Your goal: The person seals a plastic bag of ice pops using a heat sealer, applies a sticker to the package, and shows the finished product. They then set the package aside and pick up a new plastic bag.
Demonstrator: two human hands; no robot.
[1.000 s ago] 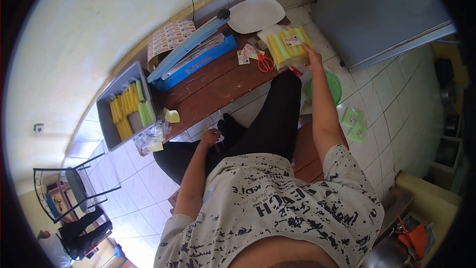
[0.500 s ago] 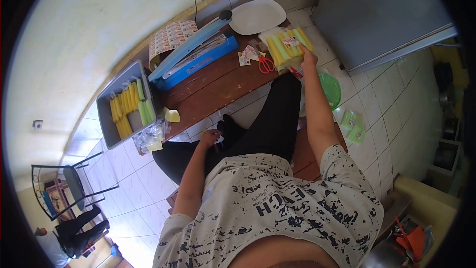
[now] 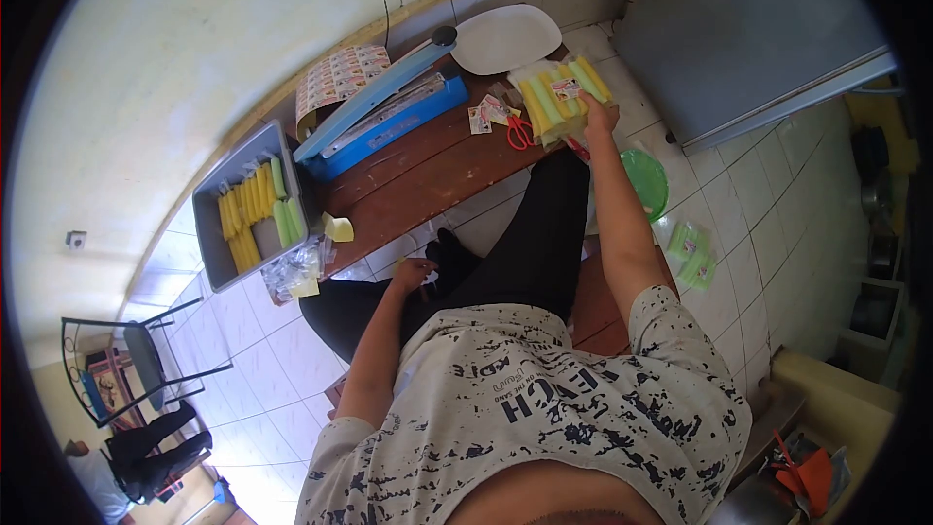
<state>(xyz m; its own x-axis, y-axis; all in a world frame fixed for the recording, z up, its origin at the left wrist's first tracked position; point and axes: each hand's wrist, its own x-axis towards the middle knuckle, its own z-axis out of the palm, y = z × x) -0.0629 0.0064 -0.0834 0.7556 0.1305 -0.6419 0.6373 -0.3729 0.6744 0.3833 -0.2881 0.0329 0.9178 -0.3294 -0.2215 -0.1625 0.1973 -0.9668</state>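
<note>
My right hand (image 3: pixel 601 117) grips the near right edge of a clear plastic pack of yellow and green tube-shaped sticks (image 3: pixel 549 107), which has a printed label on top. The pack lies at the right end of the brown wooden bench (image 3: pixel 398 180). Red-handled scissors (image 3: pixel 520 133) and small printed labels (image 3: pixel 480 121) are just left of it. My left hand (image 3: pixel 413 273) rests over my left leg, its fingers curled; a small yellowish bit shows at it, too small to name.
A blue sealer (image 3: pixel 398 126) with its arm raised stands on the bench, beside a label sheet (image 3: pixel 340 78) and a white tray (image 3: pixel 507 39). A grey bin (image 3: pixel 202 224) holds more sticks. A green lid (image 3: pixel 645 185) and green packs (image 3: pixel 692 253) lie right. Another person (image 3: pixel 146 457) sits far left.
The pack's near side and my right hand have shifted slightly, with the fingers now further over the pack. My left hand stays nearly in place.
</note>
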